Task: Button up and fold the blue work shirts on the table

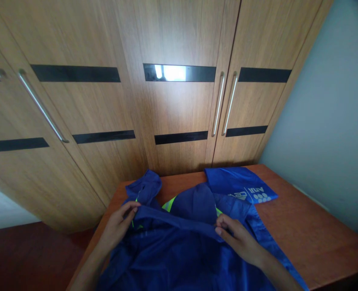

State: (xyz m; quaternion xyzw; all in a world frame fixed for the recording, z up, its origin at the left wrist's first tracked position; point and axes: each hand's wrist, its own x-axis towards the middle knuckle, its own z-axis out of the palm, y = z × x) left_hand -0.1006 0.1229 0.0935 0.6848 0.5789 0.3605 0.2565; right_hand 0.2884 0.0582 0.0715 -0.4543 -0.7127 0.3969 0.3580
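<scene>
A dark blue jacket [179, 250] with bright yellow-green and silver strips is spread over the table in front of me. My left hand [118, 224] pinches the left end of a long folded edge of it, thumb and fingers pressed together. At the right end of that same edge, my right hand [236, 236] grips the cloth between thumb and curled fingers. The edge runs between both hands, slightly sagging. Beyond it lie a bunched sleeve-like part at the left and more folded cloth in the middle.
A brighter blue piece of fabric [239, 184] with white lettering lies at the table's back. The reddish-brown wooden table [306, 230] meets a wooden wardrobe [179, 109] with metal handles behind it. A pale wall [327, 121] stands at the right. Dark red floor [36, 254] shows at lower left.
</scene>
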